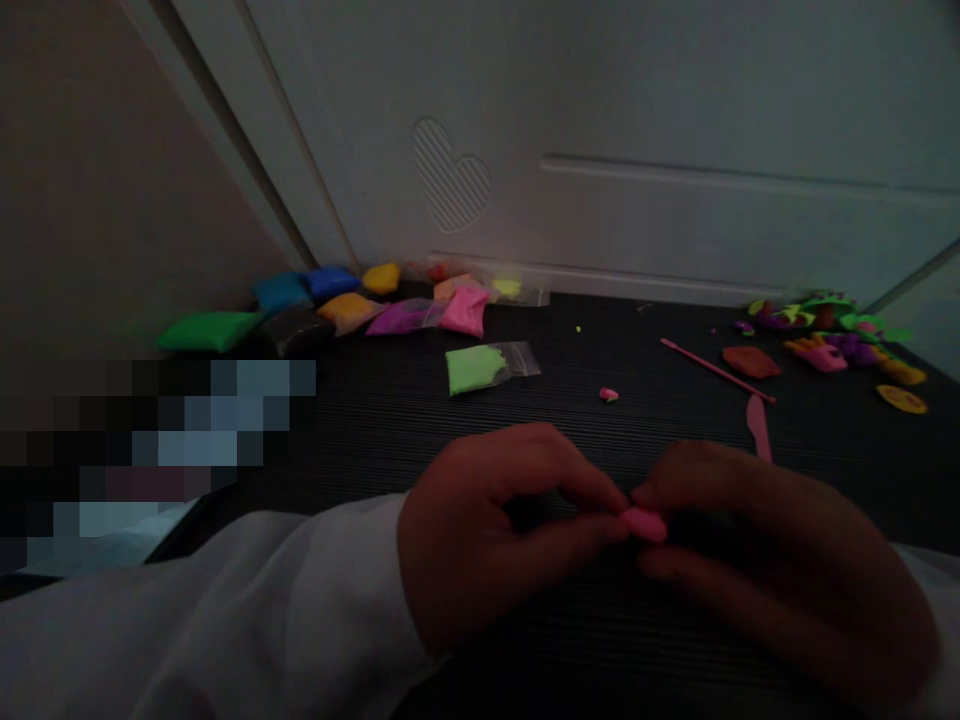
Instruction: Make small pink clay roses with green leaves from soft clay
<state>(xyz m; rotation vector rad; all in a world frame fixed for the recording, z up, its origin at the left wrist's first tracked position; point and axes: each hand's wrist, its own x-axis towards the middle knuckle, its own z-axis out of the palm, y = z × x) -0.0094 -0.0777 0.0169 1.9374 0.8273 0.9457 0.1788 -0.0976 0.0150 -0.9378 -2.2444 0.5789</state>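
Observation:
A small, smooth, oblong lump of pink modelling clay (646,525) is between my two hands, above the dark tabletop. My left hand (506,530) pinches its left end between thumb and forefinger. Around the right part of the lump curl the fingers of my right hand (780,550); the forefinger is at its upper edge and the thumb just below it. Beyond my hands lies a smaller pink clay bit (608,394) with a pale greenish edge. A pink plastic knife (758,425) and a thin pink modelling stick (716,370) lie past my right hand.
An opened bag of light green clay (474,368) lies ahead. Several coloured clay packets, including a green one (208,330), line the back left. At the right are a reddish-orange flat piece (751,361), small clay figures (825,352) and a yellow disc (902,398). A white panel (637,230) stands behind.

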